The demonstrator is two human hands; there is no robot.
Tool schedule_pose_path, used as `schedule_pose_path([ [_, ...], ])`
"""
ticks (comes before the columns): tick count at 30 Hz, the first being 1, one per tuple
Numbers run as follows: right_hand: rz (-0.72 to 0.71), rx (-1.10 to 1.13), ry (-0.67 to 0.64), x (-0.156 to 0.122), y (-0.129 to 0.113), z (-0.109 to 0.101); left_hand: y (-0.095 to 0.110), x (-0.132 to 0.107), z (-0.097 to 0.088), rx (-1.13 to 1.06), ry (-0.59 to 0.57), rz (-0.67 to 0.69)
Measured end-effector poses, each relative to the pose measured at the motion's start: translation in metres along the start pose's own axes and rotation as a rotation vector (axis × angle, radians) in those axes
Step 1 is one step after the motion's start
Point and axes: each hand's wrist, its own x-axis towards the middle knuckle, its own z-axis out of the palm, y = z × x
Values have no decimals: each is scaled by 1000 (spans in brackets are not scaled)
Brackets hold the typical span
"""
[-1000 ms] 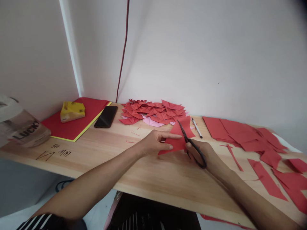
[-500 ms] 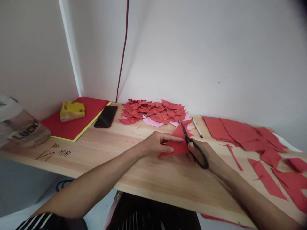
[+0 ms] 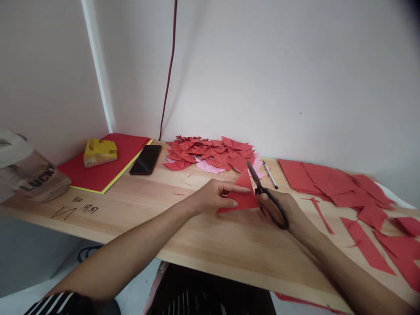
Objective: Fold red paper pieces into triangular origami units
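My left hand (image 3: 215, 196) pinches a red folded paper triangle (image 3: 242, 197) just above the wooden table (image 3: 210, 236). My right hand (image 3: 284, 212) grips black scissors (image 3: 266, 192) by the handles, with the blades closed along the triangle's right edge and pointing away from me. A pile of folded red and pink paper pieces (image 3: 211, 153) lies behind the hands near the wall.
A pen (image 3: 269, 175) lies right of the pile. Red paper sheets and cut strips (image 3: 354, 197) cover the table's right side. At the left are a black phone (image 3: 145, 159), a red folder (image 3: 105, 164) with a yellow pack (image 3: 100, 152), and a plastic bag (image 3: 29, 173).
The scissors have cut forward along the paper's right side. The larger flap of red paper that stood to the right of the blades is gone, leaving a smaller triangle.
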Motion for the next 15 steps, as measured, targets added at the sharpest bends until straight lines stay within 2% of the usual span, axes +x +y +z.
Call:
schedule_pose_path([
  [4, 13, 0, 125, 4, -4, -11, 2, 1, -4, -25, 173, 52],
  [7, 33, -107, 212, 9, 3, -22, 4, 1, -8, -111, 301, 66],
  [10, 75, -384, 242, 15, 16, -37, 5, 2, -10, -160, 371, 63],
  [15, 334, -841, 402, 20, 39, -81, 7, 3, -9, -184, 465, 78],
])
